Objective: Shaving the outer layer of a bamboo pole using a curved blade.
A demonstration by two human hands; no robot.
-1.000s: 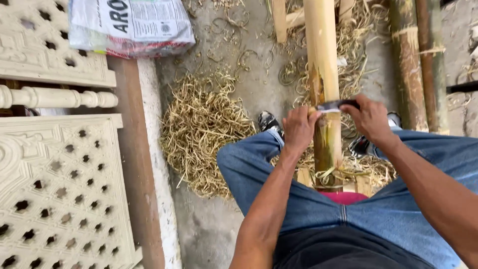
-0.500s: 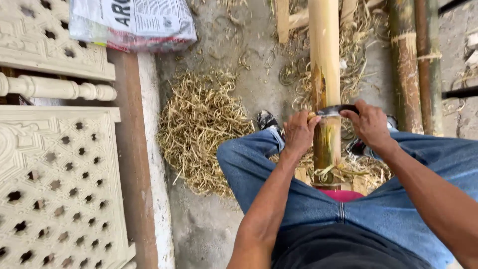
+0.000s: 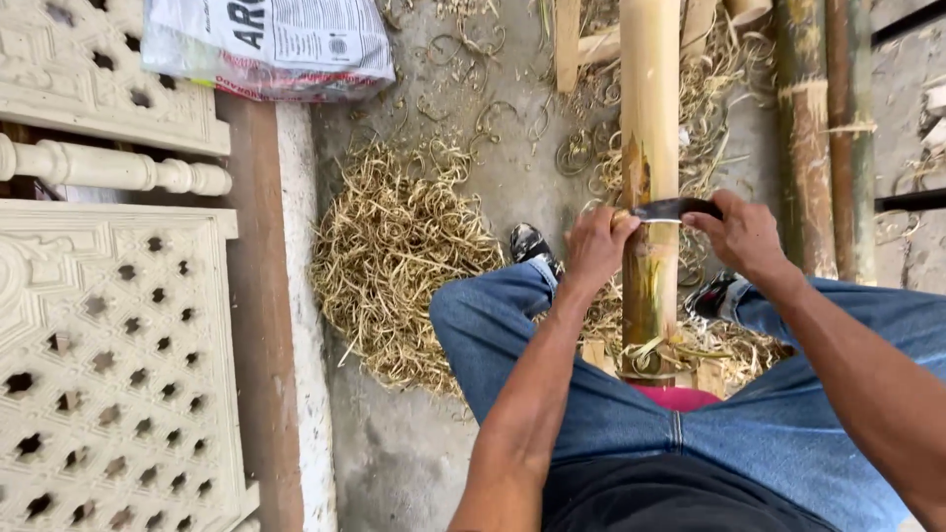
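Observation:
A thick yellow bamboo pole (image 3: 649, 108) runs from between my knees away across the concrete floor. A dark knife blade (image 3: 668, 209) lies crosswise on the pole. My left hand (image 3: 594, 246) grips one end of the blade at the pole's left side. My right hand (image 3: 741, 234) grips the other end at the pole's right side. Below the blade the pole's skin is scraped and curled shavings (image 3: 670, 350) cling near its lower end. My legs in blue jeans (image 3: 631, 424) straddle the pole.
A heap of pale bamboo shavings (image 3: 399, 256) lies left of my left knee. Carved cream panels (image 3: 108, 365) and a turned baluster (image 3: 108, 169) stand at the left. A printed sack (image 3: 271, 44) lies at the top. More bamboo poles (image 3: 826, 128) lie at the right.
Both hands and the blade have slid toward me along the pole, then sit a little higher in view again; the camera has drifted slightly.

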